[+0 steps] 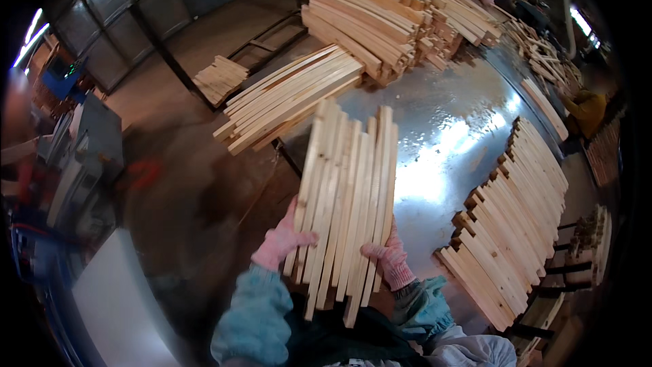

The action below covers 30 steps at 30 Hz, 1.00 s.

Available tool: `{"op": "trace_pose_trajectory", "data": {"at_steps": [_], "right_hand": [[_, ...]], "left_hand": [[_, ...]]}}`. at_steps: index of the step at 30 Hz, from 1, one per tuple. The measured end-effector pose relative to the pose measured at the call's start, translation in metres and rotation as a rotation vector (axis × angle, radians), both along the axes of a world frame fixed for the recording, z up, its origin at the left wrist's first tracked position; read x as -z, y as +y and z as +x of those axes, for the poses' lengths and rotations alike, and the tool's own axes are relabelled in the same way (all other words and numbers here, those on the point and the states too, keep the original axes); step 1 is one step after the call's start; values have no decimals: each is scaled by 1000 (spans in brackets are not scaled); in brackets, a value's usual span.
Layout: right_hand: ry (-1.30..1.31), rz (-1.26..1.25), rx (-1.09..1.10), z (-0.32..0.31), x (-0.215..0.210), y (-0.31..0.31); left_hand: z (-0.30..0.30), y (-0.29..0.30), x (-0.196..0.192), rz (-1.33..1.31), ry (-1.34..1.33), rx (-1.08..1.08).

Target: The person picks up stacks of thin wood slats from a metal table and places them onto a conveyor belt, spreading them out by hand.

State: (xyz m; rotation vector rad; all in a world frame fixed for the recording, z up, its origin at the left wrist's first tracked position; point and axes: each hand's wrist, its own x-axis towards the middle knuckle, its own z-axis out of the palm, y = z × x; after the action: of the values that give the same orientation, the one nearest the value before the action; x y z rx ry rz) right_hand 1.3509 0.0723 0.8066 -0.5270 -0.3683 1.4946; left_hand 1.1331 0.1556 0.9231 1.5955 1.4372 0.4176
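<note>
A bundle of long, pale wooden strips (345, 204) is held between my two hands, its far ends uneven and reaching toward the metal table. My left hand (282, 239), in a pink glove, grips the bundle's left side with the thumb over the top strips. On the right side my right hand (388, 254), also gloved in pink, clasps it with its thumb on top. The fingers of both hands are partly hidden under and beside the wood. Both forearms wear blue-green sleeves.
A shiny metal table (435, 156) carries a row of wooden strips (516, 224) at right and a tall stack of boards (367, 20) at the back. Another strip pile (292, 98) overhangs its left edge. Machinery (75, 156) stands at left. Two people in yellow work at far right.
</note>
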Motion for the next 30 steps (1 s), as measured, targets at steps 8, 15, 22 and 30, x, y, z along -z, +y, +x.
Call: {"op": "trace_pose_trajectory", "data": {"at_steps": [8, 15, 22, 30], "right_hand": [[-40, -222, 236, -6, 22, 239], [-726, -393, 155, -73, -54, 532], [-1165, -852, 176, -33, -128, 688], [-1049, -937, -16, 19, -133, 680]], "left_hand": [[43, 319, 21, -106, 209, 64], [22, 532, -56, 513, 862, 329], [28, 599, -58, 663, 914, 463], [53, 621, -45, 605, 945, 571]]}}
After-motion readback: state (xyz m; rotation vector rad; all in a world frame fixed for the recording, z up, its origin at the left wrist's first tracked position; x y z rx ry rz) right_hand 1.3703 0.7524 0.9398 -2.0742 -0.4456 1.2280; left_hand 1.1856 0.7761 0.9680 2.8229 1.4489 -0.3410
